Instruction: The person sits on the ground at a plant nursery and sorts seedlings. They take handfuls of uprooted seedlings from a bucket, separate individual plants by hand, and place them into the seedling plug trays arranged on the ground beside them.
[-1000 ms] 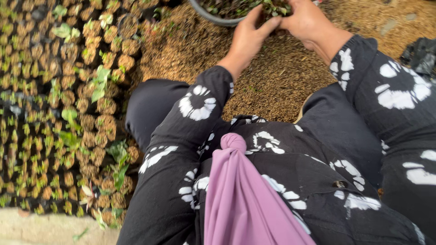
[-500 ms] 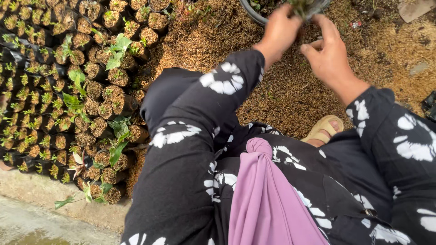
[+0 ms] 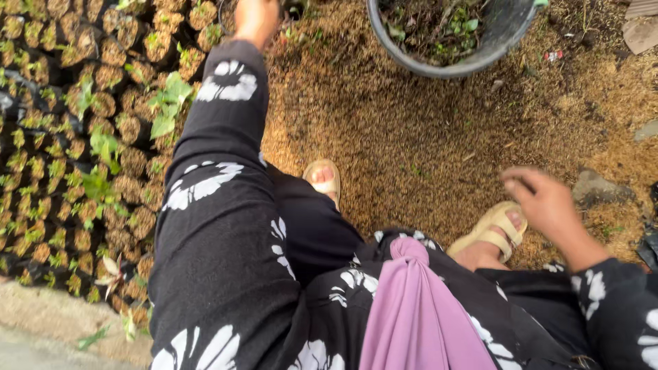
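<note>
Head view looks down on a wide bed of small seedling bags [image 3: 75,171] filling the left side, packed side by side. Husk-covered ground [image 3: 411,151] spreads right of it. A dark round basin [image 3: 493,55] of soil and green sprouts sits top right. Left hand [image 3: 255,19] reaches to the bags' top edge; whether it grips anything cannot be told. Right hand [image 3: 545,202] hovers loosely curled, empty, near a tan sandal [image 3: 490,229].
</note>
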A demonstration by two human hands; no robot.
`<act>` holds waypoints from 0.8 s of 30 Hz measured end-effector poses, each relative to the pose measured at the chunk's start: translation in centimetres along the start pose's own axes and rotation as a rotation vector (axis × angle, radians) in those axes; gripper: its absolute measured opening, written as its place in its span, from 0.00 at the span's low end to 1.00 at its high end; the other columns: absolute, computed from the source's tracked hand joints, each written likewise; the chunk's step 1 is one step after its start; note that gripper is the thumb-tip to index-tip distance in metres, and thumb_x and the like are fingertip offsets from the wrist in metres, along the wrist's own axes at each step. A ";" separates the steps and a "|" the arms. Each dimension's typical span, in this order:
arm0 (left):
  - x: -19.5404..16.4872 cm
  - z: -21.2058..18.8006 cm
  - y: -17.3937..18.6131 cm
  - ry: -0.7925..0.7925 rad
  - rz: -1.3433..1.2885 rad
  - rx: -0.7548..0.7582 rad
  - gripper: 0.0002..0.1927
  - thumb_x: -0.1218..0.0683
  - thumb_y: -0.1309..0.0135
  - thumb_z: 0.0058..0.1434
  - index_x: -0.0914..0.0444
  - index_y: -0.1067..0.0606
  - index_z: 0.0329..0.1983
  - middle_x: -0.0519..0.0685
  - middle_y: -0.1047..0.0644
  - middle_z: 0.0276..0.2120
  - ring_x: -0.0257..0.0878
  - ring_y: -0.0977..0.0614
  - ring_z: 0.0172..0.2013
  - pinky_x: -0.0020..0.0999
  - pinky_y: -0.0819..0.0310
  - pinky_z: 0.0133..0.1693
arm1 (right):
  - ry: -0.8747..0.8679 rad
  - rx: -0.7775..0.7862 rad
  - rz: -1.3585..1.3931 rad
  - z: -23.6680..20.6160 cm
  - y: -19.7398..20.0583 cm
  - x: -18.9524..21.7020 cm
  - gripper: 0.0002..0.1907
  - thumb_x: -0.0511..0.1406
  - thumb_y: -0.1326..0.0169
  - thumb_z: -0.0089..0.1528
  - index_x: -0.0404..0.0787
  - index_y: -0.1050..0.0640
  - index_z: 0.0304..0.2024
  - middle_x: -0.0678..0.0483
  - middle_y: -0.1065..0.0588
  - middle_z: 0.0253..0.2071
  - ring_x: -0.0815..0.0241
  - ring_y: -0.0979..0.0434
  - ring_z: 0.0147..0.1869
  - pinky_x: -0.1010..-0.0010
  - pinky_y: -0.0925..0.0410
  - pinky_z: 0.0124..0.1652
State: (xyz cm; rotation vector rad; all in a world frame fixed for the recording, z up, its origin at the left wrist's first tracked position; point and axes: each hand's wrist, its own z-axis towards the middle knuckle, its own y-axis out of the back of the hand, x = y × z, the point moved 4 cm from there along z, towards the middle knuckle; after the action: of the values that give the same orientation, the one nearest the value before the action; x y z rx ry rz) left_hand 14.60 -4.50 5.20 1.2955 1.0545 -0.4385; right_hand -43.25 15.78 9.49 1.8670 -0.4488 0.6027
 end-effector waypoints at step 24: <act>10.3 -6.4 -4.1 -0.674 0.900 0.123 0.17 0.55 0.49 0.72 0.67 0.28 0.61 0.58 0.39 0.76 0.55 0.49 0.78 0.67 0.68 0.71 | 0.986 -0.088 -0.805 21.3 -18.9 21.0 0.19 0.28 0.46 0.51 0.28 0.24 0.45 0.41 0.32 0.61 0.40 0.37 0.64 0.53 0.36 0.50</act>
State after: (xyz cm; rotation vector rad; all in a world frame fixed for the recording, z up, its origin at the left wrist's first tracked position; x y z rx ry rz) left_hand 14.09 3.10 -5.03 1.4345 -0.1527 -0.2079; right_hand -11.53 2.08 1.63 1.2796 0.8630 0.8091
